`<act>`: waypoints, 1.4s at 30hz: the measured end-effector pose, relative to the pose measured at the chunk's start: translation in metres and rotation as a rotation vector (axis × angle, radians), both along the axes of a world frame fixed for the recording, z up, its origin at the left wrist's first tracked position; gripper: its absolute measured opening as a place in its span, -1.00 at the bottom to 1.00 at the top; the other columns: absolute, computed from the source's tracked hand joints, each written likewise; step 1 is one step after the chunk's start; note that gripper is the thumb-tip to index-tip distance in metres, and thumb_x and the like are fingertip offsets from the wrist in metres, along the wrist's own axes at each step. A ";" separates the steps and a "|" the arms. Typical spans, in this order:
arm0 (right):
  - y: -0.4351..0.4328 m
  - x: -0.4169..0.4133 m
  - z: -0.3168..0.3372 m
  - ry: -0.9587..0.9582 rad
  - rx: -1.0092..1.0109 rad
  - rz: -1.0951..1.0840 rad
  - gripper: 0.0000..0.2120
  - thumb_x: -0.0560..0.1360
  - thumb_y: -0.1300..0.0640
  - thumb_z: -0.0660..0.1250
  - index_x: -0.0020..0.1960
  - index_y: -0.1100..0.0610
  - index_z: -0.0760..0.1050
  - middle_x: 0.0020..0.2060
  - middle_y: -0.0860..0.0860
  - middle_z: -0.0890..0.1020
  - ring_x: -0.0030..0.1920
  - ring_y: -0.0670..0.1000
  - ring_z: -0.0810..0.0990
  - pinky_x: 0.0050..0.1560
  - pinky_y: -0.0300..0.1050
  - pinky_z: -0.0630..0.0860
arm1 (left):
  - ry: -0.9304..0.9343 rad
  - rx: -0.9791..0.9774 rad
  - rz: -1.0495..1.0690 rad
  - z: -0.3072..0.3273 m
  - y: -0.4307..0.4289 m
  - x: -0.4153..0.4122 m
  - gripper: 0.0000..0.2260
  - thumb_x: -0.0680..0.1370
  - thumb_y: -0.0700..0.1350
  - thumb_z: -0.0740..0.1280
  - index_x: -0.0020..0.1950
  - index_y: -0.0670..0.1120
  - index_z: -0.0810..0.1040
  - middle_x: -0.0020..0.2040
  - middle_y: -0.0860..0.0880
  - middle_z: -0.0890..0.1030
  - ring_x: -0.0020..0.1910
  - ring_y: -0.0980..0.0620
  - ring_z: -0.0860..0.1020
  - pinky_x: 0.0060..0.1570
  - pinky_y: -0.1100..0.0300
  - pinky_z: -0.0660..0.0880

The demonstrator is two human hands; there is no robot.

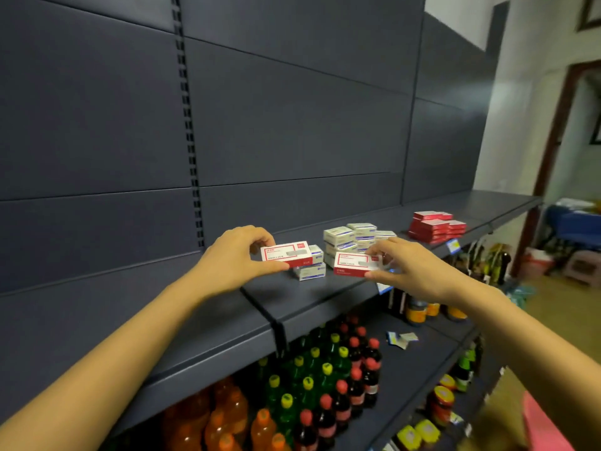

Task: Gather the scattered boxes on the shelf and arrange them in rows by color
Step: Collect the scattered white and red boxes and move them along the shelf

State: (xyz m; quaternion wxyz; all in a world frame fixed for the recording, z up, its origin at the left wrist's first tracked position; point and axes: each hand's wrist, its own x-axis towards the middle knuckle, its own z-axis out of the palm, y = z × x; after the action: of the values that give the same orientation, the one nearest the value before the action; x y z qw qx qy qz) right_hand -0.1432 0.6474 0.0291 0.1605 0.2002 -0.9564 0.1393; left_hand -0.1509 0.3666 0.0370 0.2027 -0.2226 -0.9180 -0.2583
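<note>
- Left grip (234, 255) is being closed on a red box (287, 254), right grip (413, 271) on a second red box (354, 263), just above the shelf (292, 294).
- Red stack (435, 227) is being built at far right; white boxes (351, 237) are being left heaped, so sorting is judged about midway.

Head-worn view, forward and down, close over the shelf (309, 288).

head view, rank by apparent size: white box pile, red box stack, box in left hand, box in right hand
1. white box pile
2. red box stack (farther off)
3. box in left hand and box in right hand: look alike, tied
</note>
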 end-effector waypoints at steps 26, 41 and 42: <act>0.291 -0.158 -0.009 0.083 0.075 -0.228 -0.55 0.50 -0.08 0.28 0.33 0.07 0.39 0.15 0.04 0.51 -0.01 -0.04 0.45 -0.09 -0.28 0.27 | -0.055 -0.030 -0.078 -0.001 0.329 -0.220 -0.66 0.38 0.14 0.42 -0.01 -0.05 0.49 0.02 0.01 0.57 -0.11 0.07 0.49 -0.05 0.06 0.52; 0.372 -0.294 0.001 0.090 -0.222 -0.021 -0.63 0.45 0.01 0.38 0.22 0.08 0.49 0.10 0.02 0.58 0.03 -0.06 0.52 0.17 -0.06 0.47 | -0.145 0.038 0.130 -0.006 0.396 -0.314 -0.74 0.39 0.13 0.42 -0.10 0.00 0.48 -0.07 0.07 0.54 -0.11 0.07 0.52 -0.01 0.02 0.54; 0.374 -0.303 0.002 0.077 -0.228 0.000 -0.63 0.45 0.01 0.38 0.22 0.09 0.50 0.10 0.02 0.58 0.05 -0.04 0.54 0.18 -0.04 0.47 | -0.152 0.026 0.144 -0.006 0.399 -0.315 -0.74 0.39 0.12 0.42 -0.10 0.00 0.48 -0.07 0.07 0.55 -0.11 0.07 0.53 0.00 0.01 0.54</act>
State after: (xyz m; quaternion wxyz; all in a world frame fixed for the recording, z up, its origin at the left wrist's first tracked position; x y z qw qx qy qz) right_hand -0.4457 1.0209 0.0312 0.2190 0.1858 -0.9274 0.2395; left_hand -0.4664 0.7660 0.0306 0.1534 -0.1334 -0.9409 -0.2709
